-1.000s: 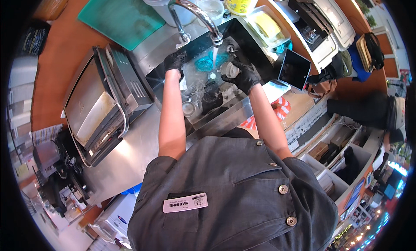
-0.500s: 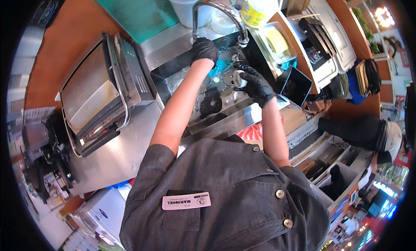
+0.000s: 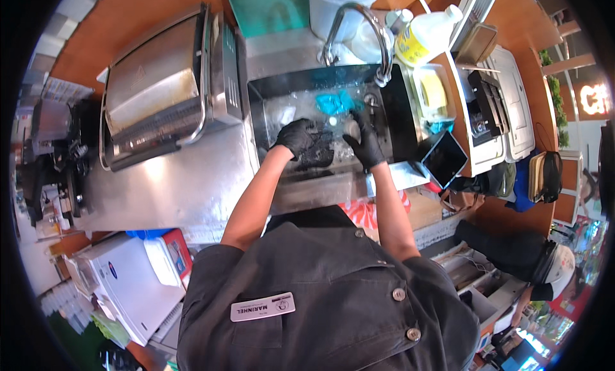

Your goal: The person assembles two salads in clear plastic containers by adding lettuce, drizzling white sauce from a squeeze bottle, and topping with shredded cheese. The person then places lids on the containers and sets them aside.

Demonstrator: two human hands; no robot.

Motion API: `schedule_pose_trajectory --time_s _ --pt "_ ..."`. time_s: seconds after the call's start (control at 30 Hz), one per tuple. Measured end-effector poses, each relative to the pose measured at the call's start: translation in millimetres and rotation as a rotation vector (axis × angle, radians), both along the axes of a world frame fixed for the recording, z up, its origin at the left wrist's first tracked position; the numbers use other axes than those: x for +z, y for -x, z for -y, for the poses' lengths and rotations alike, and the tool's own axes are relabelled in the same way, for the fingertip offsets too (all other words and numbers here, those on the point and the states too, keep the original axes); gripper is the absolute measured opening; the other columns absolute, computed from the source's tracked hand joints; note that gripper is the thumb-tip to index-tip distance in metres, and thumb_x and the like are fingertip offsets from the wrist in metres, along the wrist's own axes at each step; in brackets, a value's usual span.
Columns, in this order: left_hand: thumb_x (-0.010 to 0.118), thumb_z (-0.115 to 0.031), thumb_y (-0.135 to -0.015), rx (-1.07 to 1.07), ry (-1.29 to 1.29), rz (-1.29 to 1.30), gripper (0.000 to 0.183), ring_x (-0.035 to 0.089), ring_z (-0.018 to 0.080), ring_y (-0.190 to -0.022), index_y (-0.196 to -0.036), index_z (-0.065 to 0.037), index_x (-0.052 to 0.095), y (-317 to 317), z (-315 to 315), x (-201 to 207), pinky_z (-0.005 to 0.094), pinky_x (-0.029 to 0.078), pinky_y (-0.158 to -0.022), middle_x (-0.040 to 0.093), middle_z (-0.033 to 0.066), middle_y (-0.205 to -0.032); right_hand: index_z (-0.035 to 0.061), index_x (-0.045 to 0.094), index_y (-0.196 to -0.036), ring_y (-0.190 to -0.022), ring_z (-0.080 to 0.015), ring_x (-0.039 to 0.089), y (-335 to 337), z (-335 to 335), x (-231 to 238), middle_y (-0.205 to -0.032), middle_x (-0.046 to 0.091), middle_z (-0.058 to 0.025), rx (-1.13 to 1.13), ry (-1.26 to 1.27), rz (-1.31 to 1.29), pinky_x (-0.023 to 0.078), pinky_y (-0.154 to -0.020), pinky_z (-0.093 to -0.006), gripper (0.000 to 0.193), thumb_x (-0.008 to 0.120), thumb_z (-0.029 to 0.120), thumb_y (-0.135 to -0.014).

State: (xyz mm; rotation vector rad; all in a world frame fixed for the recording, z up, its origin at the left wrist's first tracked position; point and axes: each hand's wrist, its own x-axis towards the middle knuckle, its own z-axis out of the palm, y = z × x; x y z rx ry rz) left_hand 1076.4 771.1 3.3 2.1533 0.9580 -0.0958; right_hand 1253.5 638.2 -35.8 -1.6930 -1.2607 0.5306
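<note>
Both my hands wear black gloves and are low inside a dark sink (image 3: 402, 124). My right hand (image 3: 368, 145) is closed around a small pale, rounded thing (image 3: 350, 129), its kind unclear. My left hand (image 3: 296, 138) has curled fingers at a black, flat-looking piece (image 3: 317, 156) lying in the sink; black on black hides the exact grip. Beyond the hands lies a crumpled turquoise cloth (image 3: 336, 102) in shallow, sudsy water. A small white round thing (image 3: 333, 121) sits between cloth and hands. The curved metal faucet (image 3: 359, 11) arches over the sink's far right.
Left of the sink stands a metal press grill (image 3: 154, 82) on a steel counter (image 3: 173, 185). Behind are a white bucket (image 3: 333, 15) and green board (image 3: 269, 12). A yellow-labelled jug (image 3: 428, 36) and tub with yellow sponge (image 3: 434, 92) stand right. Another person (image 3: 512, 252) is farther right.
My left hand has come down from the faucet's base to the black piece in the sink. My right hand keeps the pale thing, now lower in the sink. The view has shifted.
</note>
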Motion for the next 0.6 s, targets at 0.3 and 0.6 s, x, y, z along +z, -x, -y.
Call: schedule_pose_trajectory --time_s 0.3,0.6 --pt "0.063 -0.022 -0.081 0.338 0.094 0.351 0.044 0.054 0.0221 -0.113 -0.121 -0.006 0.056 -1.1 23.8 36.5 0.0304 0.042 -0.095 0.058 0.0123 -0.121 0.0190 0.055 -0.118 -0.101 -0.0290 0.055 -14.5 -20.4 50.5 -0.112 0.061 -0.0071 -0.117 0.146 -1.922 0.035 -0.089 -0.0609 0.059 0.048 0.065 -0.080" --pt "0.060 -0.019 -0.085 0.263 0.121 0.565 0.050 0.048 0.0212 -0.117 -0.129 0.000 0.046 63.0 56.0 67.7 0.0334 0.036 -0.100 0.051 0.0122 -0.130 0.0102 0.041 -0.132 -0.116 -0.0329 0.048 -2.0 9.8 91.5 -0.129 0.047 -0.0129 0.144 -0.155 -1.464 0.038 -0.096 -0.0591 0.044 0.049 0.027 -0.092"
